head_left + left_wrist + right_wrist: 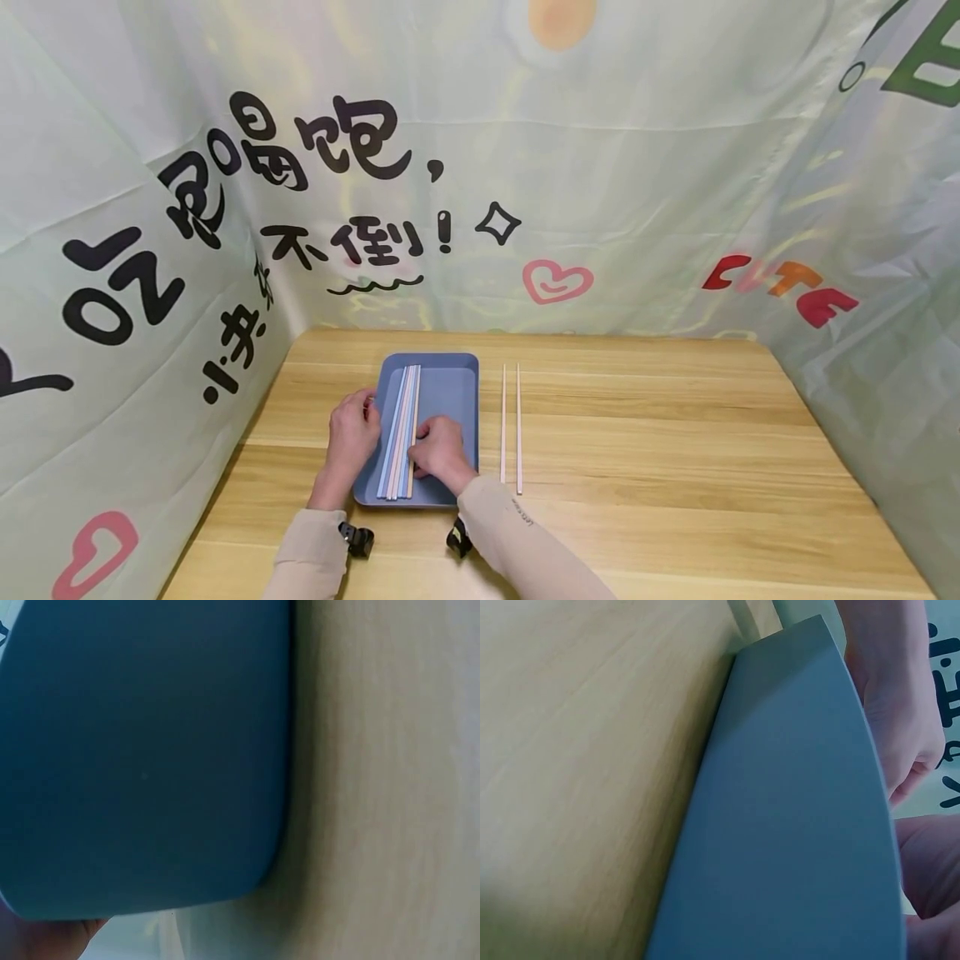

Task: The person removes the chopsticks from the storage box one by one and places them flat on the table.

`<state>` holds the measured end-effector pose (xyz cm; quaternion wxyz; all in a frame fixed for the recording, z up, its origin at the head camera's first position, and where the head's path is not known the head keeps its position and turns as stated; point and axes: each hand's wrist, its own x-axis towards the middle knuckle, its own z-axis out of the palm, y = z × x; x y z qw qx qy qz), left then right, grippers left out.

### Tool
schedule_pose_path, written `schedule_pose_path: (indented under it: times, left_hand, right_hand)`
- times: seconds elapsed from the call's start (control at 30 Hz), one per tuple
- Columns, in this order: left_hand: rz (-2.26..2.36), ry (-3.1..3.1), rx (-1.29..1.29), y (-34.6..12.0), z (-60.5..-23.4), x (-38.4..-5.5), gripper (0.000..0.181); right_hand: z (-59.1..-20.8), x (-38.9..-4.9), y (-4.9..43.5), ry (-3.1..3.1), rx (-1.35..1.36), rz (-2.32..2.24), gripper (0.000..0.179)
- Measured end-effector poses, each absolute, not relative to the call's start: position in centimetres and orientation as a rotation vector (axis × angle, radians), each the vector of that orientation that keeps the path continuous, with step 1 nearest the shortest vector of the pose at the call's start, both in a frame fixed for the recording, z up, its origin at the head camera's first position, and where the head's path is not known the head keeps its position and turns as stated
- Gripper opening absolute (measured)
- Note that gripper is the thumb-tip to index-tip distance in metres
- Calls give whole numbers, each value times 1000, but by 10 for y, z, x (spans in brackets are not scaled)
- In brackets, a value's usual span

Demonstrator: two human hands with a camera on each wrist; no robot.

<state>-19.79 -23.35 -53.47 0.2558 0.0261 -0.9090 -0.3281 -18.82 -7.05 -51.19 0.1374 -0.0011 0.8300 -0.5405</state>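
Note:
A blue-grey tray [450, 392] holds a row of several pastel chopsticks [403, 417], lying lengthwise in its left half. My left hand [352, 433] is at the tray's left side, fingers bent at the rim. In the left wrist view, part of that hand shows beyond the tray's wall [150, 772]. My right hand [438, 446] reaches into the tray and pinches at the right edge of the row, by a yellowish-orange chopstick [410, 483]. Its fingertips are partly hidden. In the right wrist view, the tray's wall [787, 810] covers the chopsticks.
Two pink chopsticks [518, 433] lie apart and nearly parallel on the wooden table [637, 450], right of the tray. Printed cloth [637, 192] hangs behind and on both sides. Each wrist carries a black camera, such as the left one [357, 540].

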Motion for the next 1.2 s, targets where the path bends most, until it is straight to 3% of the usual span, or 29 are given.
schedule_pose_path:
  times: [0.97, 1.2]
  left_hand:
    - [-916, -2484, 70, -235, -535, -198, 26]
    - [-925, -2503, 91, -236, -535, -196, 26]
  right_hand:
    - [-509, -187, -64, 2427, -12, -1507, 22]
    - [-509, -188, -62, 2427, -12, -1463, 32]
